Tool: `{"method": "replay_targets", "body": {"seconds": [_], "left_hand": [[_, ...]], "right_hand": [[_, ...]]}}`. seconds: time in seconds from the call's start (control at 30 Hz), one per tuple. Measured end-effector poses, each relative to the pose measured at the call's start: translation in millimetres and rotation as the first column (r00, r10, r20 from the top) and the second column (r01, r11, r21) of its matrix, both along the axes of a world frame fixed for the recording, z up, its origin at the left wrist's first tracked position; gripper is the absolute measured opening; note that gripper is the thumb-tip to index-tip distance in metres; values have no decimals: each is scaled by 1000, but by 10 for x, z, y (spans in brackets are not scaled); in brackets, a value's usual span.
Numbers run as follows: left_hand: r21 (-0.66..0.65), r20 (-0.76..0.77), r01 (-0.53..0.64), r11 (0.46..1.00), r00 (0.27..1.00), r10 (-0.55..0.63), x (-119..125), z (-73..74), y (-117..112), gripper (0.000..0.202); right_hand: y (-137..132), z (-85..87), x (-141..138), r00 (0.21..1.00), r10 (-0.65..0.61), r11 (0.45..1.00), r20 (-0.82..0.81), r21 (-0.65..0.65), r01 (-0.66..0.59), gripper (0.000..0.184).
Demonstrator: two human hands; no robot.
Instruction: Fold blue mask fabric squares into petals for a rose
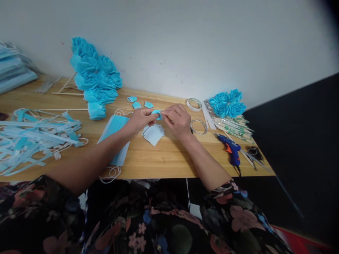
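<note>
Between my hands, above the table, is a small blue fabric piece (157, 113), its edge seemingly curled. My left hand (142, 118) pinches its left side with thumb and fingers. The fingertips of my right hand (178, 119) are closed at its right edge; whether a thin stick is also in them I cannot make out. Just below lies a small stack of pale square fabric pieces (154, 134). Several cut blue petals (136, 105) rest beyond my left hand. A blue face mask (119, 121) with white ear loops lies partly under my left forearm.
Blue fabric flowers (88, 67) on sticks lean at the back left. Mask strips (34, 137) are heaped at left, near stacked masks (13, 68). Rightward are tape rolls (199, 127), a blue glue gun (233, 151), wrapped sticks (235, 127) and more flowers (227, 103).
</note>
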State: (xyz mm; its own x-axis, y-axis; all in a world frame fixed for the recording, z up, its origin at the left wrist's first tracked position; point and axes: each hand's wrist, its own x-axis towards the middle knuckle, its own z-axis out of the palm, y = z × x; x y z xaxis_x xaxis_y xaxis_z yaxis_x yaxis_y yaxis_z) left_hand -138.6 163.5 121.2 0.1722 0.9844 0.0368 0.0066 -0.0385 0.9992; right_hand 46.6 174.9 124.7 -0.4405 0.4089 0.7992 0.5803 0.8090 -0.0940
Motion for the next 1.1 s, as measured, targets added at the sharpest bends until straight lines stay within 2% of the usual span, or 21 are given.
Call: {"method": "replay_targets", "body": {"seconds": [0.37,0.6,0.97,1.1], "left_hand": [[8,36,28,1000,999,-28,-30,-11,7,24],[-72,166,93,993,983,-80,-47,42,-11,20],[-99,157,26,995,987,-10,-64,21,12,23],[-64,78,0,998,997,5,-78,19,32,25]], "right_hand": [[-1,10,10,997,69,997,30,-18,-69,18],[36,-10,33,999,43,999,23,-31,-43,21],[11,-6,45,997,60,979,57,-199,-48,23],[-13,47,45,993,77,928,-88,-358,-104,23]]}}
